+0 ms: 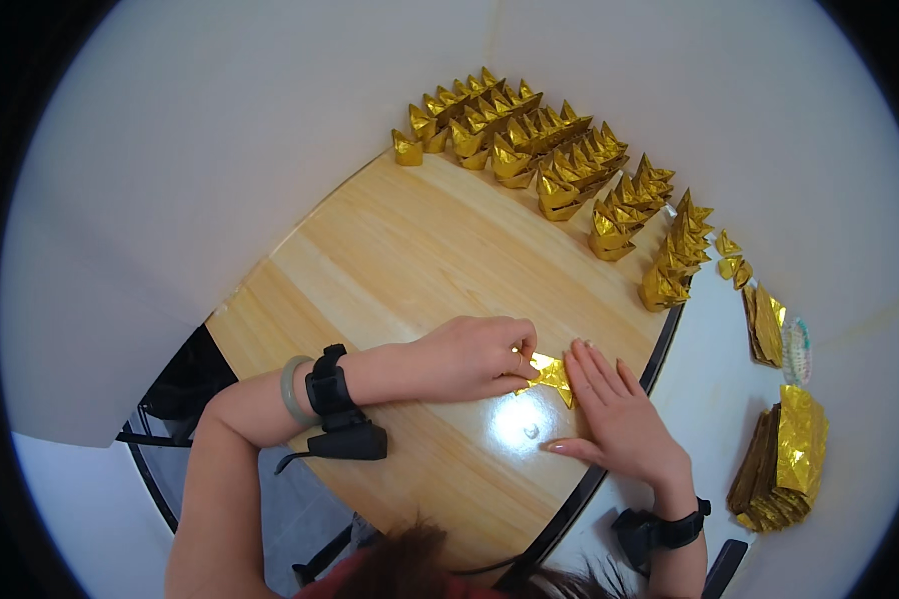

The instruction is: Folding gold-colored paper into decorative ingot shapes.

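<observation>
A small piece of folded gold foil paper (551,373) lies on the light wooden table between my hands. My left hand (474,357) comes in from the left, its fingers curled, with thumb and forefinger pinching the paper's left end. A ring shows on one of its fingers. My right hand (614,409) lies flat at the paper's right end, fingers stretched out together and thumb apart, the fingertips along the paper's edge. Part of the paper is hidden under my left fingers.
Rows of folded gold paper ingots (554,150) stand along the table's far side. On the white surface at the right lie a stack of gold foil sheets (801,449), a smaller stack (764,327), a pale coiled band (797,349) and small folded pieces (729,266). White walls enclose the table.
</observation>
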`<state>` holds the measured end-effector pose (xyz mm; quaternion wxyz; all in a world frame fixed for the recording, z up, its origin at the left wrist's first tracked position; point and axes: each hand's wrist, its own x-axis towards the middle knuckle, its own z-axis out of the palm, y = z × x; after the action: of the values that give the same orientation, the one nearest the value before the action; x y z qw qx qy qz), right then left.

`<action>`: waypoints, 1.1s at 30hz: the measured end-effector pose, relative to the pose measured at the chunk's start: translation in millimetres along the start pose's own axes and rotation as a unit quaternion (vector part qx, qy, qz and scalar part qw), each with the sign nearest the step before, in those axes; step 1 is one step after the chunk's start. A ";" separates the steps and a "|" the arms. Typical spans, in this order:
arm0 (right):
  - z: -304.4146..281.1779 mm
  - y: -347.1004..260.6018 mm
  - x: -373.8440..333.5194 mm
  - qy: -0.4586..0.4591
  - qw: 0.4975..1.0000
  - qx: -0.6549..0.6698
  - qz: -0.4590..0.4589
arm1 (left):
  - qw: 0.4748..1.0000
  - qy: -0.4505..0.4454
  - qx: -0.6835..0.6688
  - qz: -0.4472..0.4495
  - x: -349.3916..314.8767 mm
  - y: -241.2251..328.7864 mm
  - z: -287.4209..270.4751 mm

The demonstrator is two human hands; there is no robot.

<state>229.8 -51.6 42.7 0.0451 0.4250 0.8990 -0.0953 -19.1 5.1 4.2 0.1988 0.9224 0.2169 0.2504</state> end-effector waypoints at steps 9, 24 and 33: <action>-21.7 -6.1 0.0 0.009 0.941 0.276 0.196 | 0.996 0.016 0.088 0.011 2.9 -5.2 -0.9; -20.8 -16.1 2.6 0.026 0.947 0.311 0.076 | 0.990 0.050 0.011 -0.131 7.0 9.5 19.0; 1.3 11.6 8.8 0.094 0.932 0.349 0.023 | 0.989 -0.005 -0.028 -0.145 6.7 3.3 13.1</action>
<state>233.2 -38.0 38.4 -0.1889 0.4414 0.7993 -0.3615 -5.7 2.3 -2.2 0.2594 0.8767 0.3401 0.2202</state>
